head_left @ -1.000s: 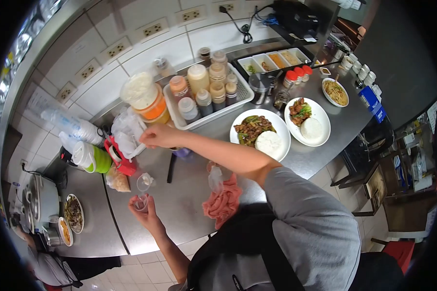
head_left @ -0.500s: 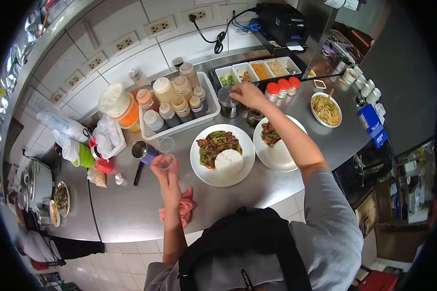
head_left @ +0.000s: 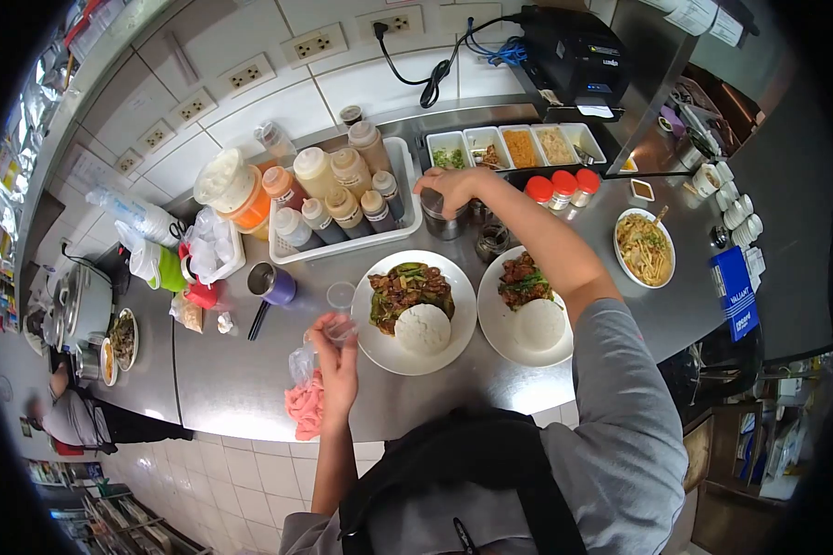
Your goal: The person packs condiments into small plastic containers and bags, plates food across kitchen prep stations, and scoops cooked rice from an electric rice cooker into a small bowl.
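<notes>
A small clear plastic cup [head_left: 340, 330] is pinched in the fingers of my left hand [head_left: 333, 365], above the counter. Beside it, a clear round lid or second cup [head_left: 341, 295] rests on the steel. My right hand [head_left: 452, 189] reaches over a metal canister [head_left: 444, 222], fingers curled down on its top; whether they grip the rim or a lid is hidden. Before me lies a white plate [head_left: 377, 335] with a rice mound and brown meat with green vegetables. Under my right forearm is a similar plate [head_left: 496, 326]. A dark glass jar [head_left: 492, 242] stands by the canister.
A white basket [head_left: 343, 247] holds several sauce bottles. Behind are trays of toppings [head_left: 520, 148] and red-capped shakers [head_left: 562, 190]. A noodle bowl [head_left: 645, 248] sits right. Leftward are a purple metal cup [head_left: 273, 284] and pink cloth [head_left: 306, 404]. Another person [head_left: 70, 413] stands far left.
The camera view has shifted. My right hand now covers more of the canister's top, its fingers curled further over the near-left side. My left hand still holds the small cup.
</notes>
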Demonstrator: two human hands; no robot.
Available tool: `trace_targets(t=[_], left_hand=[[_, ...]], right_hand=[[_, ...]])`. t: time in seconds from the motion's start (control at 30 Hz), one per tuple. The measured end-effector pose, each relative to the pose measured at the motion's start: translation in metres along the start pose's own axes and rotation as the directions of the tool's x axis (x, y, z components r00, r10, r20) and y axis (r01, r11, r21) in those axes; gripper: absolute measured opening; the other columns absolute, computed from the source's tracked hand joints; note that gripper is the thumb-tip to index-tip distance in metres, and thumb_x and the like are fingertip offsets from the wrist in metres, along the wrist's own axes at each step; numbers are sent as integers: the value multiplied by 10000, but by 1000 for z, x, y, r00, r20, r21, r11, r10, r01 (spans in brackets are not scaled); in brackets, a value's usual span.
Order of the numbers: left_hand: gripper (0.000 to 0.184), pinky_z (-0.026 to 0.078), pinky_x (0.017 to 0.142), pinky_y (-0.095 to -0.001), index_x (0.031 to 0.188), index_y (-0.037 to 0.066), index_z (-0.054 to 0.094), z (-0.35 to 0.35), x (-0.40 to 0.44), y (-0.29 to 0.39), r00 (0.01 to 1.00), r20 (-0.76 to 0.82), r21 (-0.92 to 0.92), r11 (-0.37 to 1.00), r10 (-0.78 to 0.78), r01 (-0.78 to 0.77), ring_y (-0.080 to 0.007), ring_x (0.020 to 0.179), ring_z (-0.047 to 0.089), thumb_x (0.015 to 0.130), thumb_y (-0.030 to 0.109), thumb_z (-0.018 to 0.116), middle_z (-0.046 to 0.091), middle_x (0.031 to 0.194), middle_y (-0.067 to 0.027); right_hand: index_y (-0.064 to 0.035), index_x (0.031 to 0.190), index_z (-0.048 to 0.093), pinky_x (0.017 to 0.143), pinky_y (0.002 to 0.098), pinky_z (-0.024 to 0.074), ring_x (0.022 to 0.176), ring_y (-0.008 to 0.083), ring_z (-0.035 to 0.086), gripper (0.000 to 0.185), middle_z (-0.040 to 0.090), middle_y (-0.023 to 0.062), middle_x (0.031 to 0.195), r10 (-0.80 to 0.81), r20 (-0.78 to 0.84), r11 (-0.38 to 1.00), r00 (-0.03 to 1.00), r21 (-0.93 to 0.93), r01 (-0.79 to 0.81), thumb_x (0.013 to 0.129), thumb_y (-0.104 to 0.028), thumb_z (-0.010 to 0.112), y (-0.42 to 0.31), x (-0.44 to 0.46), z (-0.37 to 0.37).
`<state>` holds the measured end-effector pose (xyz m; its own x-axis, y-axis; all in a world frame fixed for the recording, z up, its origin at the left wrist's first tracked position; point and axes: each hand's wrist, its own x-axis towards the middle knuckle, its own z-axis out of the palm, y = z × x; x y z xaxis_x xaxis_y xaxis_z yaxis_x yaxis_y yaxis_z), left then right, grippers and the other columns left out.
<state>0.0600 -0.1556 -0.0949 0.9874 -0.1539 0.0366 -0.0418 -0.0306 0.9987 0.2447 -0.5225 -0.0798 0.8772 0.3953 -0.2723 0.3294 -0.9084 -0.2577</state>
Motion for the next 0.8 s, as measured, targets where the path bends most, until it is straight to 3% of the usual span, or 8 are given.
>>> trace_targets(t=[0.1,0.2,0.23,0.37,0.43,0.47,0.67,0.8], left_hand=[[515,390,1024,-375,1330,37,333,28,10,8,987,48,100,983,152,-157,-229,1218,477,900,36,616,505,1253,-136],[579,362,1048,-376,1310,35,346,42,23,16,981,41,8,982,188,-188,-237,1243,476,842,6,686,514,1301,-147],[590,363,1047,-372,1300,36,352,44,27,17,979,44,-13,980,199,-198,-233,1250,476,827,7,705,513,1320,-153],[587,364,1048,-363,1270,43,381,42,33,20,988,28,-19,988,151,-151,-222,1245,491,802,2,734,528,1327,-148],[583,372,1043,-363,1261,41,391,42,32,17,988,27,-19,988,152,-152,-221,1235,500,796,-1,740,531,1325,-147],[578,380,1039,-362,1252,40,402,40,33,15,988,26,-18,988,153,-153,-220,1225,509,790,-5,746,533,1322,-146],[573,450,972,-323,1250,24,438,25,28,3,989,-46,-55,988,140,-142,-204,1158,556,775,-25,756,566,1265,-138],[564,466,959,-311,1255,17,445,11,28,-4,997,-69,-94,995,40,-46,-195,1142,563,783,-25,752,572,1235,-143]], right_hand=[[-174,1330,491,987,470,440,1266,355,471,723,449,163,1407,386,-86,921,919,-26,-389,697,-425,733,-23,2,-10],[-156,1324,498,969,446,456,1240,331,499,725,481,159,1367,356,59,925,933,-163,-343,708,-465,721,-24,11,-2],[-126,1316,506,926,426,487,1215,325,518,730,521,153,1305,89,72,955,993,-290,-64,710,-480,706,-20,3,-12],[-108,1323,496,896,416,505,1185,317,536,763,543,150,1258,-236,24,961,971,-140,237,681,-448,729,-15,11,-14],[-109,1310,496,896,417,505,1163,315,543,781,538,160,1264,354,-192,905,915,-176,-387,639,-403,766,-40,8,-7],[-109,1310,496,896,417,505,1163,315,543,781,538,160,1264,353,-195,905,915,-175,-387,639,-403,766,-36,12,-5],[-206,1272,466,935,532,424,1192,364,469,799,472,147,1281,31,89,982,996,-186,-14,559,-262,823,-23,13,-19],[-221,1214,446,919,491,415,1157,366,464,772,454,129,1202,-78,-83,997,994,-14,77,538,-183,816,-7,12,-45]])
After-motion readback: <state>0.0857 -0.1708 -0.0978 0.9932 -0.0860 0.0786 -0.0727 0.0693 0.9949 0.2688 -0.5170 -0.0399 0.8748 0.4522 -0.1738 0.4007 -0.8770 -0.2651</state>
